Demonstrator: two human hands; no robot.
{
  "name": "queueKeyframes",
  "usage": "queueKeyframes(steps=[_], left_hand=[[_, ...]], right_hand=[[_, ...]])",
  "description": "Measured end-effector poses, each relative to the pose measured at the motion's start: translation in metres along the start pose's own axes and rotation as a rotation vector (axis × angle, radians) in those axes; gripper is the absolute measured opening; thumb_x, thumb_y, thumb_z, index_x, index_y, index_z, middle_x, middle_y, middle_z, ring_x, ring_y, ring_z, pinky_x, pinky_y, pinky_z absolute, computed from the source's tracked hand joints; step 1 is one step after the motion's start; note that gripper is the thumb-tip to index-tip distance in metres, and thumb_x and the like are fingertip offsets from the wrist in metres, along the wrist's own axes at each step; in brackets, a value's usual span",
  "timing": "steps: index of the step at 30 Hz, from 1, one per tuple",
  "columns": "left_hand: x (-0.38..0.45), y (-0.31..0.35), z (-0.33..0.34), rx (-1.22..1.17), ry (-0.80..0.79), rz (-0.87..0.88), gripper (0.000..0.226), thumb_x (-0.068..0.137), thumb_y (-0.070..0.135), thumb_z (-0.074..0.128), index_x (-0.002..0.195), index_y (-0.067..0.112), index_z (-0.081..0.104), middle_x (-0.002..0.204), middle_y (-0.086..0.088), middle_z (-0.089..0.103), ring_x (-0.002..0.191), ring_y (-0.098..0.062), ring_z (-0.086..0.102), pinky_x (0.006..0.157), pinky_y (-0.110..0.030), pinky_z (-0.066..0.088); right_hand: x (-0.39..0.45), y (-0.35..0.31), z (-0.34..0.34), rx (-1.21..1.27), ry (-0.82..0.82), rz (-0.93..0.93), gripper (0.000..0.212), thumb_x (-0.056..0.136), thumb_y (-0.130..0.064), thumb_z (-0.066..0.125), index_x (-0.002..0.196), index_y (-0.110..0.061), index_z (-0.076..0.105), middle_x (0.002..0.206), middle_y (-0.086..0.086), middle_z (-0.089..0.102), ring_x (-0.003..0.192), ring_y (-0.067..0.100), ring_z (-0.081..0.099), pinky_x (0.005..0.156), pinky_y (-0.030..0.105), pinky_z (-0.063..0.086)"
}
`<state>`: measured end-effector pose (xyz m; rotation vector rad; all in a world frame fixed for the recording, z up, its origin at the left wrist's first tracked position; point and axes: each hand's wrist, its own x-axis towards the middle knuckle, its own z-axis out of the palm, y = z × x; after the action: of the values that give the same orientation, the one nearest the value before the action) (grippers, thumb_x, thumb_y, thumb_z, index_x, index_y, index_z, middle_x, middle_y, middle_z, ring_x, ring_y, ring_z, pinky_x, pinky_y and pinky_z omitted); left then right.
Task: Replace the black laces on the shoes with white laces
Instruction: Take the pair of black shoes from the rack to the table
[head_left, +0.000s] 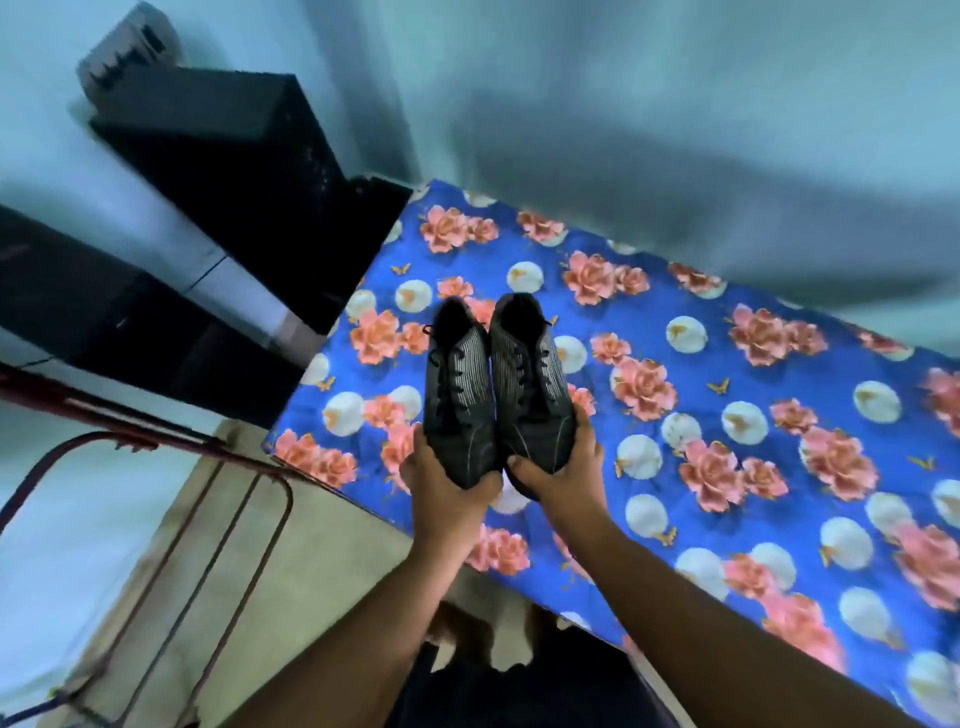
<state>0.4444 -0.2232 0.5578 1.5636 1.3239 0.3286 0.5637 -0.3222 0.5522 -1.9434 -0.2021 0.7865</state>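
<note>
While each hand's grip curls round a toe, two striped black shoes (493, 389) above floral cloth (727, 364).

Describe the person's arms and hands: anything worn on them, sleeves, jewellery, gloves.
Both forearms are bare from the bottom edge of the picture up to the wrists; no sleeve shows in the frame. The left hand and the right hand wear no gloves. No watch, bracelet or ring is visible on either, though motion blur would hide fine detail. No markings show.

surface: blue floral mattress (675, 467) | pattern: pink roses, white balls | beside: tiled floor (291, 571)
</note>
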Motion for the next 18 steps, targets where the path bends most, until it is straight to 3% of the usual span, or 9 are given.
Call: queueKeyframes(steps=[4,7,10,14,18], left_hand=[[0.013,0.032,0.065,0.068,-0.145,0.121,0.098,0.066,0.024,0.086,0.151,0.017,0.037,0.122,0.0,0.051,0.111,-0.005,0.048,0.082,-0.01,0.042],[0.019,0.047,0.105,0.155,-0.231,0.185,0.107,0.063,0.036,0.08,0.156,0.02,0.029,0.129,-0.003,0.043,0.116,-0.004,0.037,0.091,-0.016,0.036],[0.017,0.05,0.138,0.22,-0.304,0.181,0.112,0.062,0.04,0.079,0.158,0.024,0.025,0.139,-0.009,0.039,0.127,-0.012,0.038,0.104,-0.021,0.037],[0.007,0.047,0.157,0.334,-0.386,0.184,0.119,0.072,0.029,0.087,0.162,0.016,0.011,0.151,-0.012,0.024,0.137,-0.016,0.032,0.103,-0.018,0.029],[0.003,0.037,0.163,0.437,-0.405,0.188,0.121,0.076,0.033,0.088,0.163,0.014,0.006,0.155,-0.013,0.023,0.136,-0.011,0.03,0.099,-0.021,0.03]], right_hand=[[0.034,0.024,-0.051,0.088,0.12,0.048,0.108,0.058,-0.044,0.088,0.15,-0.044,0.032,0.13,0.003,0.052,0.114,0.014,0.057,0.098,0.046,0.054],[0.049,0.04,-0.085,0.123,0.202,0.086,0.109,0.064,-0.037,0.091,0.153,-0.039,0.029,0.137,0.002,0.046,0.115,0.016,0.053,0.098,0.04,0.049],[0.052,0.056,-0.114,0.105,0.253,0.14,0.105,0.074,-0.021,0.088,0.157,-0.03,0.023,0.138,0.001,0.035,0.109,0.01,0.038,0.092,0.028,0.037],[0.05,0.078,-0.133,0.078,0.218,0.177,0.111,0.073,-0.025,0.089,0.158,-0.03,0.019,0.145,0.0,0.031,0.128,0.013,0.035,0.105,0.04,0.039],[0.049,0.09,-0.142,0.031,0.13,0.188,0.114,0.073,-0.032,0.09,0.159,-0.032,0.014,0.15,0.001,0.026,0.137,0.021,0.035,0.101,0.038,0.039]])
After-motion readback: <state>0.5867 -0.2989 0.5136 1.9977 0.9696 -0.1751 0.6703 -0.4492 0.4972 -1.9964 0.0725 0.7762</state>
